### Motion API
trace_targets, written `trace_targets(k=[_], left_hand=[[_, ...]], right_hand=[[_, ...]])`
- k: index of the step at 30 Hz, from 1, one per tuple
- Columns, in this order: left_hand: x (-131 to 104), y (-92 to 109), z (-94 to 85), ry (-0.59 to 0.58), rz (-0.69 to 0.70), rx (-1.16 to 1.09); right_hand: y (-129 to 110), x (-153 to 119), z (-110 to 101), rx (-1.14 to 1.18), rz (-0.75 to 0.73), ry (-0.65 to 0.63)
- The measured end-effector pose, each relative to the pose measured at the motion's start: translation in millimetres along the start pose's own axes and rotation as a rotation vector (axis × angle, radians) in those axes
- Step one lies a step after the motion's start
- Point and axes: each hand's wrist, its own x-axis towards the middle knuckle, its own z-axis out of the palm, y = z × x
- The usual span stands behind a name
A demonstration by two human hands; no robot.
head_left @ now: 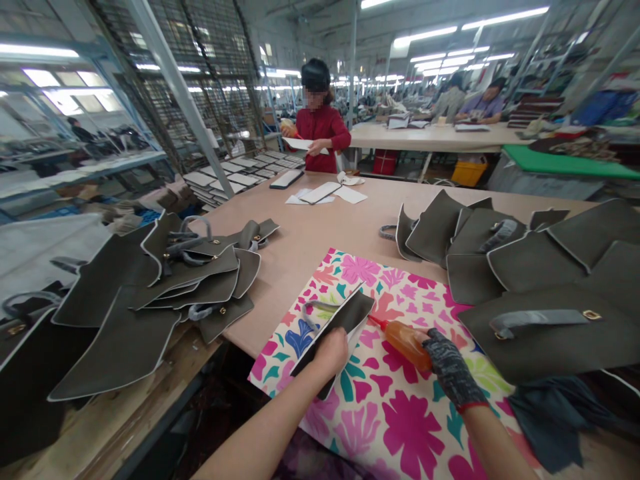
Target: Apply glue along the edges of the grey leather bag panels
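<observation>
Dk bag piece [359, 308] mid-frame, gripped in L hand [333, 350]; R hand [447, 360], gloved, wrapped round orange btl [406, 343], red tip [379, 323] nr its edge; prob. best w/ piece steady, squeeze light & even; floral sheet [413, 421] below, on tabletop [300, 230]

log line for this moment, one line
left hand: holds dark bag piece | right hand: gloved, holds amber bottle | below: floral sheet
</observation>
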Motion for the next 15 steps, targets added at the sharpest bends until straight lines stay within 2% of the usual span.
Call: trace_targets(k=[5, 12, 15], left_hand=[[0, 1, -1.1, -0.001, -0.003, -0.005], [-1, 1, -0.9, -0.013, 0.001, -0.002], [-1, 1, 0.7, 0.0, 0.004, 0.005]], right_hand=[[3, 1, -1, 0.021, 0.032, 0.014], [-14, -10, -1, -0.013, 0.017, 0.008], [-12, -13, -1, 0.018, 0.038, -0.003]])
